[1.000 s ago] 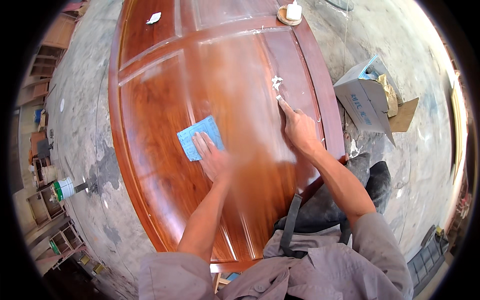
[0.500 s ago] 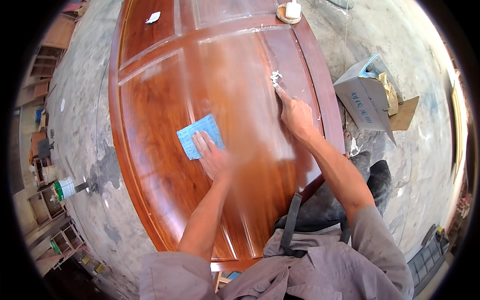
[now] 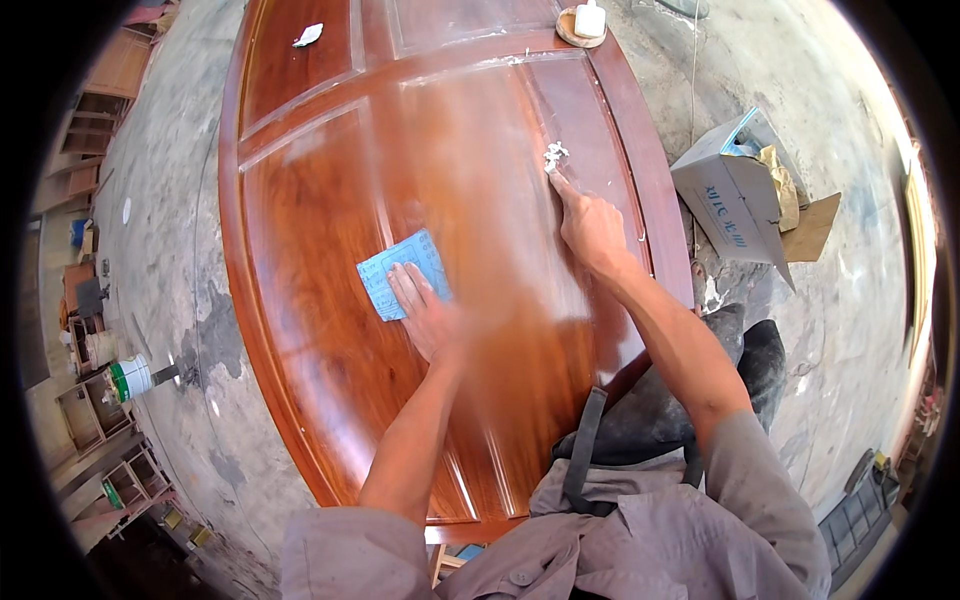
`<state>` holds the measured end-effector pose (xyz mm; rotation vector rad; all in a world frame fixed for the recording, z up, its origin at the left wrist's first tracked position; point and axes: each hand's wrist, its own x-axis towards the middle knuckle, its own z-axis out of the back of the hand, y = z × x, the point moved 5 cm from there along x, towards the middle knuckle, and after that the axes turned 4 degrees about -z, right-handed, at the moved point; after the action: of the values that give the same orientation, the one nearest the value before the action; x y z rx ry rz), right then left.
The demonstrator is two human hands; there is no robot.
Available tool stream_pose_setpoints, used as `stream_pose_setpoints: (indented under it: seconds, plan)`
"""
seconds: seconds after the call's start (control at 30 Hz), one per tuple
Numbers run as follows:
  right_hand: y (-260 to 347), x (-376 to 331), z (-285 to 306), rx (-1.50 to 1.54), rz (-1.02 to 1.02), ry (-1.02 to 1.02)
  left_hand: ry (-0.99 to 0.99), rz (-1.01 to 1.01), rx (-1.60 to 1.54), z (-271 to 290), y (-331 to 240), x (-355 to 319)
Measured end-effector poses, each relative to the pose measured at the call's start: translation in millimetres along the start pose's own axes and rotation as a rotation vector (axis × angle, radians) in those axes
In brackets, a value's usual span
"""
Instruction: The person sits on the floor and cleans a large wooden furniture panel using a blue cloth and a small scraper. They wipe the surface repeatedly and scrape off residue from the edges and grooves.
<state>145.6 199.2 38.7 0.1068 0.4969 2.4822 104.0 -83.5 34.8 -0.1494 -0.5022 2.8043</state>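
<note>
My left hand [image 3: 428, 318] lies with its fingers outstretched and flat on a blue sheet with faint print, which looks like the back of sandpaper [image 3: 378, 276]. That sheet rests on a glossy reddish-brown panelled wooden door [image 3: 310, 300]. Farther right, my right hand [image 3: 597, 235] is on the same door, its index finger extended and the other fingers curled. The index fingertip touches a small crumbly white clump [image 3: 556, 153]; what the clump is made of is not clear. My palm hides whatever the curled fingers might hold.
On the door's far right edge sits a round dish [image 3: 578, 40] with a white block in it. A crumpled white scrap [image 3: 308, 35] lies far left. Right of the door, an open cardboard box [image 3: 725, 195] stands on the concrete floor. A white-and-green bucket [image 3: 130, 379] is at left.
</note>
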Motion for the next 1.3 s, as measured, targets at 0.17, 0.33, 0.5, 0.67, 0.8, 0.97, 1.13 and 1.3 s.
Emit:
stream_pose_setpoints:
  seconds: [0.17, 0.33, 0.5, 0.67, 0.8, 0.97, 1.13, 1.3]
  plan:
    - [12, -22, 4, -0.028, -0.021, 0.09, 0.022, 0.052, 0.006, 3, 9, 1]
    - [6, -5, 3, -0.022, -0.011, 0.035, 0.031, 0.039, 0.021, 0, 4, 0]
    - [8, -14, 0, -0.037, -0.011, 0.052, 0.042, 0.062, 0.034, 2, 9, 1]
    - [3, -5, 6, -0.028, -0.007, 0.055, 0.003, 0.004, 0.055, -3, 7, 0]
    - [5, -49, 28, 0.002, 0.01, 0.181, 0.033, 0.045, 0.057, -1, 11, -1]
    - [-12, -46, 31, -0.029, 0.005, 0.129, 0.005, -0.008, 0.2, -13, 17, -2]
    - [-11, -43, 23, -0.021, -0.01, 0.148, 0.022, -0.005, 0.264, -19, 24, -3]
    - [-13, -36, 21, -0.041, 0.031, 0.098, 0.039, 0.017, 0.237, -18, 22, -2]
